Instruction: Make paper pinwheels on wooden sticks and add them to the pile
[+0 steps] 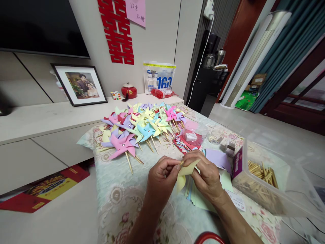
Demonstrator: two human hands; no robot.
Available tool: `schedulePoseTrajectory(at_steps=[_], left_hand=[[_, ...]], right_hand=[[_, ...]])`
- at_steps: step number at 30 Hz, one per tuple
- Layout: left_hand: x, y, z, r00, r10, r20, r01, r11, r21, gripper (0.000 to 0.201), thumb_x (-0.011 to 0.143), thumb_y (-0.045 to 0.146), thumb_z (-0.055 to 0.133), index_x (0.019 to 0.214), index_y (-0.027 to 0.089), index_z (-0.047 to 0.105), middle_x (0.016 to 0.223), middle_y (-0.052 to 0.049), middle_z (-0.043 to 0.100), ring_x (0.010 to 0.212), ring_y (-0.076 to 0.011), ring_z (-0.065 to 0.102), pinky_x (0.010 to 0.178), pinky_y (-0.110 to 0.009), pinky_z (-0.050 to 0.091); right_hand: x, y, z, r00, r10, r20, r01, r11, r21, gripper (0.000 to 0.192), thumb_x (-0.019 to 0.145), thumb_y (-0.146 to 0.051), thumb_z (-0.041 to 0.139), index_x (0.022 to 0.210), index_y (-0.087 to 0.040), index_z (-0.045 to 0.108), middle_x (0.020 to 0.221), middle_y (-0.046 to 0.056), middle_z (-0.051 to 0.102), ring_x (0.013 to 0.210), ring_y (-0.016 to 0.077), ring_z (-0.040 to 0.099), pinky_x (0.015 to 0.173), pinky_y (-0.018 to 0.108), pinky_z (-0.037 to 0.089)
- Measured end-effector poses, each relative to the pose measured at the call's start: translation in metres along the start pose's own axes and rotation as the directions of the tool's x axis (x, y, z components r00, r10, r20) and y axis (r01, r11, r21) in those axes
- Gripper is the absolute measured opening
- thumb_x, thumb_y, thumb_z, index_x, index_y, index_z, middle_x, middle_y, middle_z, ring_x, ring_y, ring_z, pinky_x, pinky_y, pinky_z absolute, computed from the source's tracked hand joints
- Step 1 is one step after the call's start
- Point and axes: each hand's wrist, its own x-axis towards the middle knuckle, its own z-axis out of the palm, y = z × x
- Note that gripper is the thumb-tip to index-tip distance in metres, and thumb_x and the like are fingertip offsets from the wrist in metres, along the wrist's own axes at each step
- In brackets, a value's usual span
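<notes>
A pale yellow paper pinwheel (188, 169), partly folded, is held between my two hands over the near part of the table. My left hand (162, 176) is closed in a pinch at its left edge, where a small tan end like a wooden stick (181, 163) shows at the fingertips. From the other side, my right hand (207, 174) grips the paper with thumb and fingers; its centre is hidden. Beneath my right hand lies a stack of pastel paper sheets (203, 200). Finished pinwheels (147, 130) on sticks lie heaped farther back.
A clear plastic box (256, 193) of short wooden sticks (262, 173) stands at the right. Purple paper (218, 158), striped strips (181, 145) and a plastic bag (196, 132) lie beyond my hands. A red ring-shaped edge (209, 237) shows at the bottom. A white cabinet (50, 118) borders the table.
</notes>
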Motion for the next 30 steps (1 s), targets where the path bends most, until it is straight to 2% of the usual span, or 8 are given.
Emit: schedulePoseTrajectory(at_steps=[6, 11, 22, 26, 30], left_hand=[[-0.0012, -0.0005, -0.0004, 0.996, 0.082, -0.032, -0.078, 0.99, 0.119, 0.01, 0.081, 0.025, 0.069, 0.079, 0.018, 0.075, 0.073, -0.002, 0.065, 0.062, -0.0118, 0.059, 0.056, -0.021, 0.045], [-0.0012, 0.0018, -0.0022, 0.994, 0.111, 0.007, -0.11, 0.973, 0.202, 0.011, 0.082, 0.024, 0.067, 0.078, 0.018, 0.074, 0.074, -0.002, 0.065, 0.057, -0.0102, 0.055, 0.053, -0.02, 0.042], [-0.0023, 0.0008, -0.0017, 0.972, 0.236, -0.008, -0.222, 0.926, 0.304, 0.008, 0.083, 0.017, 0.065, 0.079, 0.018, 0.073, 0.073, -0.001, 0.065, 0.057, -0.0091, 0.055, 0.054, -0.02, 0.041], [-0.0016, -0.0014, -0.0014, 0.976, 0.219, -0.003, -0.208, 0.932, 0.296, 0.009, 0.084, 0.019, 0.065, 0.08, 0.018, 0.072, 0.073, -0.001, 0.064, 0.057, -0.0092, 0.055, 0.054, -0.02, 0.041], [-0.0022, -0.0031, -0.0025, 0.985, 0.171, 0.008, -0.165, 0.938, 0.305, 0.011, 0.086, 0.023, 0.064, 0.08, 0.018, 0.071, 0.073, -0.001, 0.064, 0.058, -0.0105, 0.056, 0.055, -0.021, 0.042]], right_hand=[[0.0008, -0.0016, 0.0011, 1.0, 0.002, -0.006, -0.002, 1.0, -0.013, 0.02, 0.089, -0.004, 0.05, 0.092, -0.021, 0.06, 0.088, 0.006, 0.065, 0.086, 0.0201, 0.063, 0.077, 0.036, 0.05], [0.0026, -0.0034, 0.0019, 1.0, -0.005, -0.016, 0.004, 0.999, -0.045, 0.019, 0.091, -0.006, 0.048, 0.09, -0.021, 0.06, 0.085, 0.006, 0.065, 0.084, 0.0201, 0.062, 0.075, 0.035, 0.05], [-0.0007, -0.0009, 0.0057, 1.0, 0.01, -0.026, -0.012, 0.998, -0.055, 0.017, 0.091, -0.005, 0.05, 0.09, -0.02, 0.059, 0.086, 0.006, 0.065, 0.084, 0.0191, 0.062, 0.075, 0.034, 0.05], [-0.0012, 0.0003, 0.0061, 1.0, -0.001, -0.031, -0.001, 0.998, -0.062, 0.018, 0.091, -0.005, 0.05, 0.091, -0.02, 0.06, 0.086, 0.005, 0.066, 0.084, 0.0189, 0.062, 0.074, 0.034, 0.049], [-0.0015, 0.0011, 0.0048, 1.0, -0.001, -0.032, -0.002, 0.997, -0.073, 0.019, 0.091, -0.005, 0.05, 0.091, -0.02, 0.061, 0.097, 0.008, 0.068, 0.089, 0.0197, 0.064, 0.078, 0.036, 0.049]])
